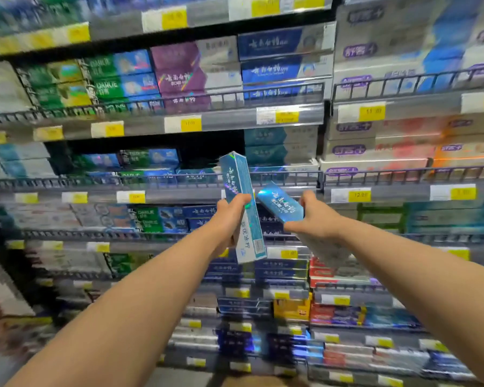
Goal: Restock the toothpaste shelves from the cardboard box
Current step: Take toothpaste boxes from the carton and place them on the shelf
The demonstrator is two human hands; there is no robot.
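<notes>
Setting: a shop aisle. Tall dark metal shelving (151,181) with wire front rails fills the view, and much of it is motion-blurred. Every row is packed with flat-stacked toothpaste cartons: green-and-blue cartons (106,79) at upper left, purple cartons (176,71) beside them, dark blue cartons (268,44) next, and pale grey cartons (380,51) in the right-hand bay. Yellow price labels (359,195) run along each shelf edge.

Left grip (231,216): fingers are curled round a long teal-blue cardboard toothpaste carton (236,174). It is held nearly upright in the air in front of a middle shelf rail.

Right grip (316,216): thumb on top, clasping a second teal-blue toothpaste carton (280,202). It is slanted, with its far end pointing up and left, just beside the first carton. Contact between the two: cannot tell.

Matching stacked teal cartons (266,146) sit on the shelf just above and behind both cartons.
</notes>
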